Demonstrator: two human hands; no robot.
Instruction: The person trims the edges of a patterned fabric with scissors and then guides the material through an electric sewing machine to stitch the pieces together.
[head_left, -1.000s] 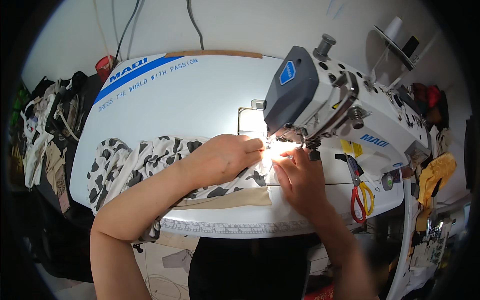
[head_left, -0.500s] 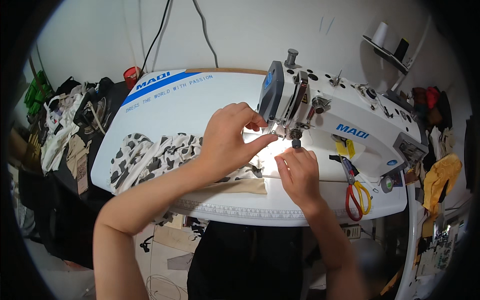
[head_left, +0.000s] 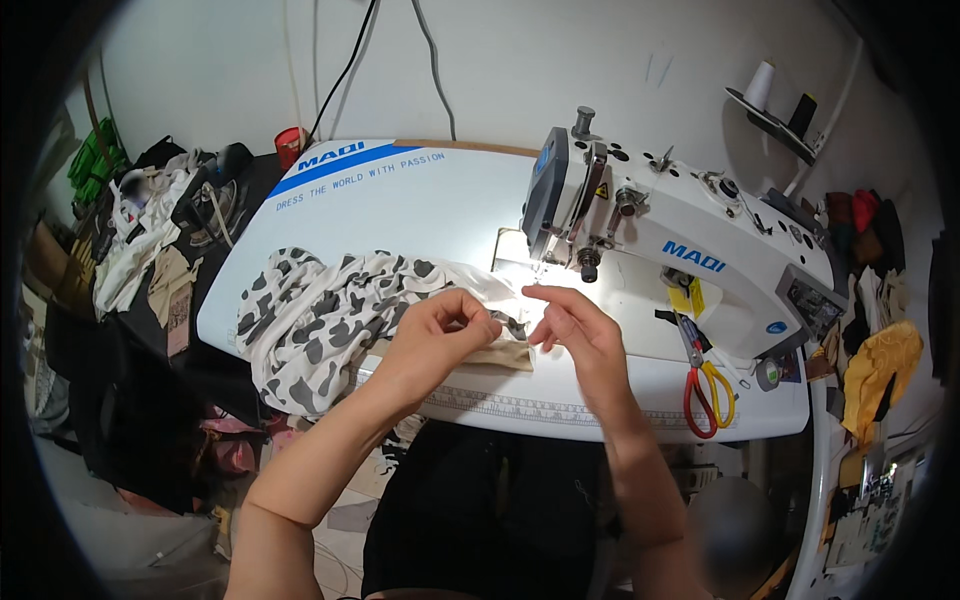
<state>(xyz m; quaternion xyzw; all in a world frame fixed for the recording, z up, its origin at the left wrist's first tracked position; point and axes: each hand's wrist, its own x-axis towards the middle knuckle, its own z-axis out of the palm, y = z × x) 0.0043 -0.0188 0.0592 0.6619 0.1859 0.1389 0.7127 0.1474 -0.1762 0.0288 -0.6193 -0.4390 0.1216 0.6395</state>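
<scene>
Just in front of the needle of a white sewing machine (head_left: pixel 690 225), both my hands hang over the bright lamp spot. My left hand (head_left: pixel 435 340) is closed in a pinch, thumb against fingertips; whatever it may hold is too small to make out. Facing it, my right hand (head_left: pixel 585 340) has its index finger stretched out and the others loosely bent, with no object visible in it. White cloth with dark cow-like patches (head_left: pixel 325 310) lies bunched on the table left of the needle and partly behind my left hand. A beige cloth strip (head_left: pixel 508 356) runs along its near edge.
Scissors (head_left: pixel 696 358) with red and yellow handles lie right of my right hand. A printed ruler (head_left: pixel 480 402) follows the table's near edge. Thread cones (head_left: pixel 760 88) stand on a holder at back right. Piled garments (head_left: pixel 145 220) and a red container (head_left: pixel 289 147) are at left.
Both hands have come away from the needle and the knob below the machine head, down toward me. The needle area is now uncovered. My right index finger has stretched out leftward.
</scene>
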